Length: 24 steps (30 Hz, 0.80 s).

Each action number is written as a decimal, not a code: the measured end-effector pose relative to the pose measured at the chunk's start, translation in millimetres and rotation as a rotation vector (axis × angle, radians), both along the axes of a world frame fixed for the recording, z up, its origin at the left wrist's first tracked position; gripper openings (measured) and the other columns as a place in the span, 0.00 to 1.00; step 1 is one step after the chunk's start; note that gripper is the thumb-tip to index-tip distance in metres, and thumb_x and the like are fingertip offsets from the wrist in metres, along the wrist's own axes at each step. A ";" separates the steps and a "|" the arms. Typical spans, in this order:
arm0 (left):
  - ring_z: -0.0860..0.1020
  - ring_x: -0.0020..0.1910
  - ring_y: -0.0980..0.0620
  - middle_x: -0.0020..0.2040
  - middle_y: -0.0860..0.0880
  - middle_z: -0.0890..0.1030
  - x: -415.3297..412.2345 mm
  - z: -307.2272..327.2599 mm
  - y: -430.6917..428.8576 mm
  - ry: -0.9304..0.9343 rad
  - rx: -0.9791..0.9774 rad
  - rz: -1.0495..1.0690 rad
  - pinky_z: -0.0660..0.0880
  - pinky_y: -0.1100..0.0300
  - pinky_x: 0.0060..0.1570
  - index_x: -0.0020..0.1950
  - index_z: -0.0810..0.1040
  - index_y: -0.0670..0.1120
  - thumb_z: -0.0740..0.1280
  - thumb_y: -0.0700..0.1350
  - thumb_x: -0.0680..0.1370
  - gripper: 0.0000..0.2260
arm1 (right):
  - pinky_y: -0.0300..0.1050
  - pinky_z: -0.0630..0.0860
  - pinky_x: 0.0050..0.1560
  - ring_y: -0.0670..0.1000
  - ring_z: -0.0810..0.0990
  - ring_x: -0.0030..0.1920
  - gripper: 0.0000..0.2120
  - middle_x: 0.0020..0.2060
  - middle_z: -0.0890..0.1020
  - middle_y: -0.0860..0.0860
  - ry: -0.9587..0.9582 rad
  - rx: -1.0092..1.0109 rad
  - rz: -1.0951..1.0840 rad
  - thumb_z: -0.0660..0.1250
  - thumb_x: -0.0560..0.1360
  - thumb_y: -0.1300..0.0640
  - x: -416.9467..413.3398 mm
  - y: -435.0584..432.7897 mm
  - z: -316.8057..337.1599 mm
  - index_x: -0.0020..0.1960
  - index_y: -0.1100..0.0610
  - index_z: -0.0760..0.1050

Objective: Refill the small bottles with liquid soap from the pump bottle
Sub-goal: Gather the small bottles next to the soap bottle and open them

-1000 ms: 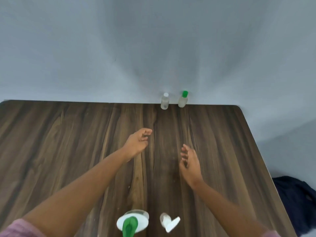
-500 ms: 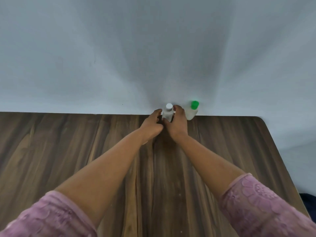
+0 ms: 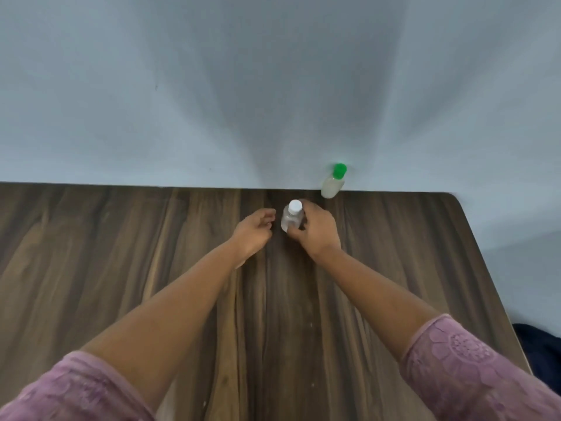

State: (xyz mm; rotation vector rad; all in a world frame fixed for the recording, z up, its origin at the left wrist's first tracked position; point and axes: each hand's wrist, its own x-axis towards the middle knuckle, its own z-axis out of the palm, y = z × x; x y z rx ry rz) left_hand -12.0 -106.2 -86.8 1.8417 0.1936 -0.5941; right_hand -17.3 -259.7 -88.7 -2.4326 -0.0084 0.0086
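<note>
The fingers (image 3: 307,205) of the right hand (image 3: 317,230) grip a small clear bottle with a white cap (image 3: 290,219). The left hand (image 3: 253,230) is just beside it, with loosely bent fingers holding nothing. A small bottle with a green cap (image 3: 333,184) stands behind them, where the brown wooden worktop (image 3: 121,253) meets the wall.

Mauve sleeves (image 3: 473,369) of floral-patterned lace end above the two bare forearms (image 3: 182,314).
</note>
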 end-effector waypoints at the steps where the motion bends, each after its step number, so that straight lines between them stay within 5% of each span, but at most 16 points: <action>1: 0.71 0.66 0.51 0.67 0.47 0.73 -11.9 0.9 5.4 0.022 0.019 -0.006 0.67 0.56 0.67 0.69 0.68 0.45 0.57 0.27 0.75 0.25 | 0.51 0.77 0.52 0.54 0.79 0.51 0.20 0.52 0.81 0.54 0.018 0.003 0.021 0.73 0.69 0.57 -16.2 -2.3 -0.8 0.60 0.58 0.75; 6: 0.72 0.66 0.49 0.66 0.43 0.74 -71.8 18.5 18.5 0.058 0.099 -0.076 0.69 0.58 0.64 0.68 0.69 0.42 0.57 0.29 0.77 0.21 | 0.41 0.72 0.52 0.54 0.79 0.53 0.23 0.55 0.81 0.54 0.099 -0.025 0.091 0.73 0.68 0.59 -103.6 -10.9 4.0 0.62 0.58 0.74; 13: 0.72 0.64 0.51 0.64 0.45 0.76 -145.9 58.1 18.8 0.037 0.118 -0.187 0.68 0.64 0.56 0.67 0.71 0.42 0.58 0.32 0.78 0.18 | 0.45 0.74 0.53 0.55 0.80 0.53 0.25 0.55 0.80 0.54 0.205 -0.024 0.088 0.74 0.67 0.61 -239.0 -35.7 8.6 0.63 0.59 0.75; 20: 0.74 0.63 0.50 0.61 0.44 0.78 -188.6 76.8 31.4 0.002 0.135 -0.164 0.68 0.54 0.66 0.64 0.73 0.43 0.60 0.36 0.79 0.14 | 0.39 0.74 0.48 0.47 0.78 0.45 0.23 0.53 0.81 0.53 0.209 -0.026 0.138 0.73 0.65 0.60 -348.4 -53.0 7.2 0.60 0.59 0.77; 24: 0.74 0.63 0.48 0.59 0.43 0.78 -203.0 80.4 40.6 -0.004 0.135 -0.157 0.68 0.53 0.66 0.61 0.74 0.44 0.59 0.34 0.78 0.14 | 0.27 0.66 0.46 0.43 0.76 0.45 0.22 0.53 0.80 0.49 0.246 -0.027 0.108 0.72 0.65 0.59 -384.4 -54.4 7.7 0.60 0.58 0.76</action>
